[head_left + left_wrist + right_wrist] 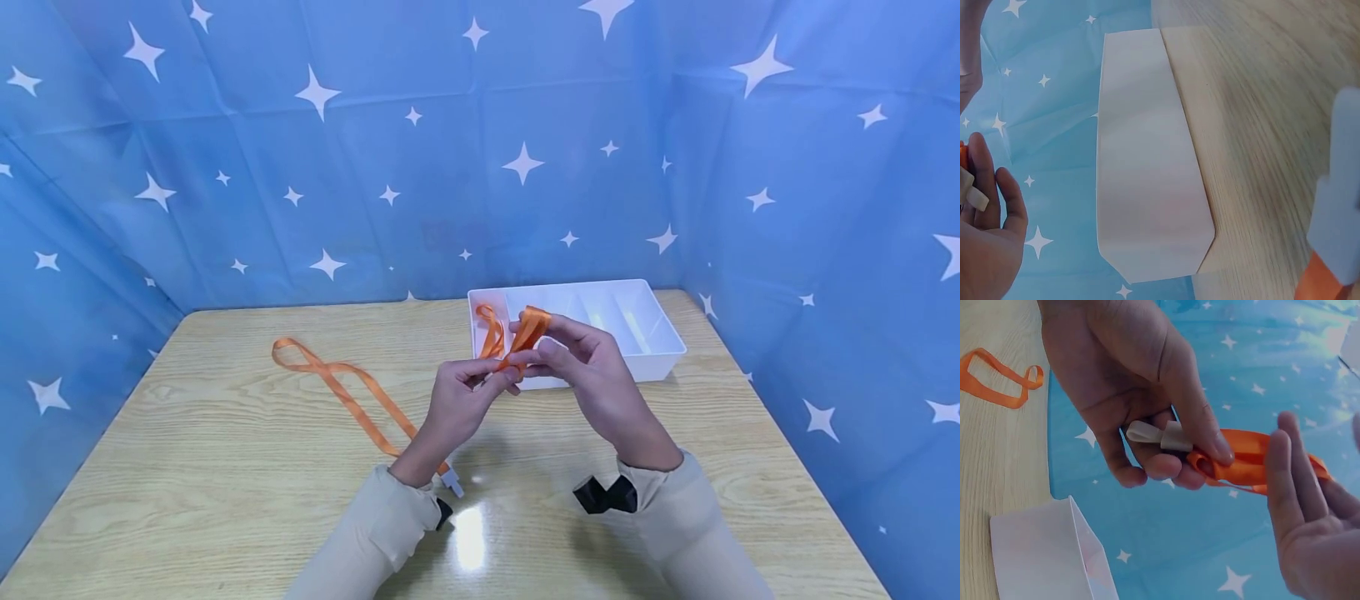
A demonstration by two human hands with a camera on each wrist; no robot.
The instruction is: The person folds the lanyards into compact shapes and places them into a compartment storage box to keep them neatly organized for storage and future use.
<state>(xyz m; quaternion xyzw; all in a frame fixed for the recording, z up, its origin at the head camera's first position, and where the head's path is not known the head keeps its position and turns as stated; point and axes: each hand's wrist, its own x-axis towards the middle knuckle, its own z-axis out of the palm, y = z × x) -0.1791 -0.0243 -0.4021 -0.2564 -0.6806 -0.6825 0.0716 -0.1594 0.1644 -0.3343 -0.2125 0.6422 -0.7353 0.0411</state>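
Left grip (462, 397) pinches bundled lanyard (532, 327), right grip (592, 367) holds its loops; its clip (1176, 437) shows in wrist views only.

Left forearm (360, 533): slanting up and inward, a pale sleeve (401, 500) bunching near the wrist.
Left hand (459, 400): turning its fingers toward the other hand, pinching with the thumb (1205, 425) pressing down and the fingers (1163, 465) curling beneath.
Right forearm (708, 533): angling up and inward from the lower right, its cuff (660, 487) gathering below the bare wrist (648, 442).
Right hand (600, 367): facing the left one and gripping, two fingers (1280, 465) extending nearly straight in the right wrist view.
Hands: working close together, fingertips almost meeting.
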